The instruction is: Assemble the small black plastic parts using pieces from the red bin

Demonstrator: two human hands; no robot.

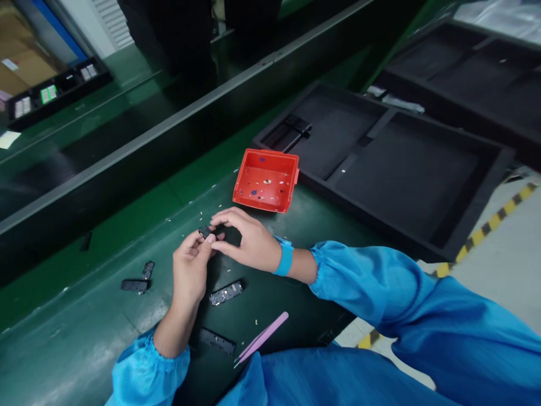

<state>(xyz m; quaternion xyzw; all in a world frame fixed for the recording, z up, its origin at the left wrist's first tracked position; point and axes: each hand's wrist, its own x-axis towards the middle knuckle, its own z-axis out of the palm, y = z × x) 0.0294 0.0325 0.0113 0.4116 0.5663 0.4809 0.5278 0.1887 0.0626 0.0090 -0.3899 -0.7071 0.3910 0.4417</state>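
My left hand (192, 265) pinches a small black plastic electronic part (205, 232) between thumb and fingers, above the green mat. My right hand (249, 239) curls round the same part from the right, thumb and fingertips against it; some of its fingers are hidden. Just below the hands lies a black module with metal contacts (226, 293). Another long black module (217, 341) rests nearer my body. Pink tweezers (264, 337) lie to its right, tips pointing down-left. Left of my left hand are more black parts (135, 285), lying together.
A red open bin (266, 179) holding tiny scraps stands beyond my hands. Large black divided trays (406, 169) lie to the right, one with a dark tool in it. A raised ledge (190, 115) runs behind the green mat (84, 332). Tiny pale bits are scattered near the bin.
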